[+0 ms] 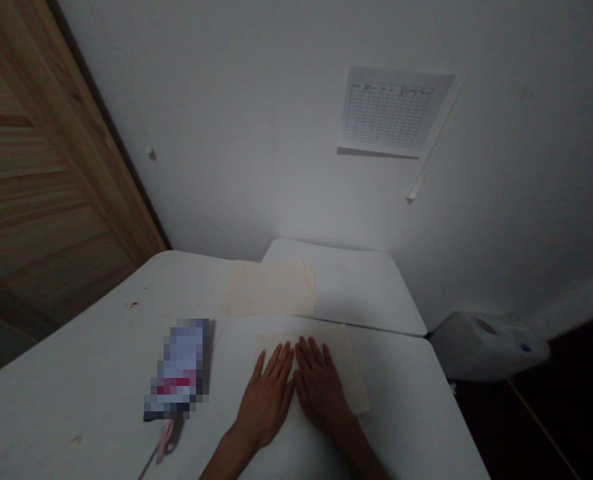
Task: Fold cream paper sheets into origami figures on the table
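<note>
A smooth, pale wall (256, 120) backs the scene, with a slatted, grained wooden door (36, 160) at the left. Against the wall sits the white tabletop (101, 373), round-cornered and split by a seam, its hard surface giving flat support. A translucent plastic jug (486, 353) is beside it at the right, out of the working area. A printed chart (389, 113) hangs on the wall, probably for easy reading. A thin beige sheet (354, 390), seemingly paper, lies under both hands; a creased second sheet (271, 287) lies beyond, across the seam. The left hand (269, 397) and right hand (319, 387) are open, palms down, grasping nothing, presumably holding the near sheet flat. A pixelated slab-shaped object (179, 367) lies to their left, trailing a pinkish strap (165, 437).
</note>
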A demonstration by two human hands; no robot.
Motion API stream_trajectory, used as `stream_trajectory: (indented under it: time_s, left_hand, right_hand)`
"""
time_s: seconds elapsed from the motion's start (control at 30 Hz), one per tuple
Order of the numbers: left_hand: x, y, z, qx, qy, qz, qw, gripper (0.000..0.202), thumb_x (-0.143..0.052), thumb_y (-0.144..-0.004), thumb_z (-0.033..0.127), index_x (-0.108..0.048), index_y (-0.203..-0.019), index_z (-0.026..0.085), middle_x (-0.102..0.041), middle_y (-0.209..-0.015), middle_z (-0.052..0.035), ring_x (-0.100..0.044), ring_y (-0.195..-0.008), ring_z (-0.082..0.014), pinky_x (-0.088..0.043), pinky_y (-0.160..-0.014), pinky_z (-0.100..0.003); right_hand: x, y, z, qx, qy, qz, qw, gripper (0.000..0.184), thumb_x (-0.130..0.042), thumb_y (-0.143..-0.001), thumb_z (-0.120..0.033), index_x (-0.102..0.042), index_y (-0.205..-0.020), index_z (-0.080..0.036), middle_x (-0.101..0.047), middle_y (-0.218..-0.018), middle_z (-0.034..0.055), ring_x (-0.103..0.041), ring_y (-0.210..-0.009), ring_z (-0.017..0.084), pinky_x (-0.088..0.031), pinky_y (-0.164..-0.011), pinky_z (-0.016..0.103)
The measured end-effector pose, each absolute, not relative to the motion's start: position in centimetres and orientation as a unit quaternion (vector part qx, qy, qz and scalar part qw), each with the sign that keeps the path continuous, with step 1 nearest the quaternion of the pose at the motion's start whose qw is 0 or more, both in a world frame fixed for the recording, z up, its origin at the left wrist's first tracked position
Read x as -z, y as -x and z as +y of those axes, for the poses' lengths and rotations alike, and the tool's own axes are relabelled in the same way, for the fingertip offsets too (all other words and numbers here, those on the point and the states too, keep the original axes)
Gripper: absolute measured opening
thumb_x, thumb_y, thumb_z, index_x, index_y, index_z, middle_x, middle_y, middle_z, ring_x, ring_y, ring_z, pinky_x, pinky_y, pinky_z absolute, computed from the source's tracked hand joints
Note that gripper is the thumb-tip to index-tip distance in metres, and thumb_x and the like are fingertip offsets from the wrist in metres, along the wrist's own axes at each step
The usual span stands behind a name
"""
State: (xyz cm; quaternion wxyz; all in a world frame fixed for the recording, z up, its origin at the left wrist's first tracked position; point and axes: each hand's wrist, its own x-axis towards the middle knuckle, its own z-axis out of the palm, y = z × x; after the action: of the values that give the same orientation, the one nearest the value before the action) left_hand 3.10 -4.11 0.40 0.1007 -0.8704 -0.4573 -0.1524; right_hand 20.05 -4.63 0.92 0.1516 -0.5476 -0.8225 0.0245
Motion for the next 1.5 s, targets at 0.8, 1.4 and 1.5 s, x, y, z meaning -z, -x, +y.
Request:
stream_trajectory:
  time_s: [0.8,1.4,1.5]
  left_hand:
    - [0.8,-2.7,-4.4,0.155,0.849,-0.496,0.101,0.065,-0.035,-0.096,0.041,-0.017,-0.151,0.012,-0.027,-0.155,-0.0128,-0.022,-0.143,-0.0274,-0.02,-0.115,-0.048]
    - [-0.2,-4.4,-4.2,0.106,0.907,-0.408,0.008,0.065,-0.039,-0.079,-0.001,-0.051,-0.134,0.034,-0.044,-0.147,-0.0016,-0.036,-0.137,-0.0244,-0.029,-0.112,-0.051]
    - [-0.6,-5.1,-4.5,0.135,0.901,-0.412,-0.005,0.043,-0.044,-0.089,0.016,-0.056,-0.128,0.03,-0.048,-0.143,-0.0056,-0.039,-0.135,-0.0284,-0.03,-0.11,-0.055]
  right_hand:
    - [1.2,-28.1,-5.6,-0.065,0.681,-0.682,0.259,0.058,-0.035,-0.096,-0.046,-0.041,-0.143,-0.011,-0.028,-0.154,0.0132,-0.024,-0.142,0.026,-0.021,-0.115,0.047]
    - [-1.2,-30.5,-3.5,-0.373,0.671,-0.398,0.503,0.062,-0.066,-0.071,-0.045,-0.054,-0.124,-0.016,-0.059,-0.125,0.0186,-0.068,-0.08,0.025,-0.054,-0.063,0.034]
    - [-1.1,-30.9,-3.6,-0.398,0.662,-0.374,0.514,0.066,-0.067,-0.069,-0.046,-0.052,-0.125,-0.015,-0.059,-0.125,0.0195,-0.068,-0.084,0.025,-0.054,-0.062,0.032]
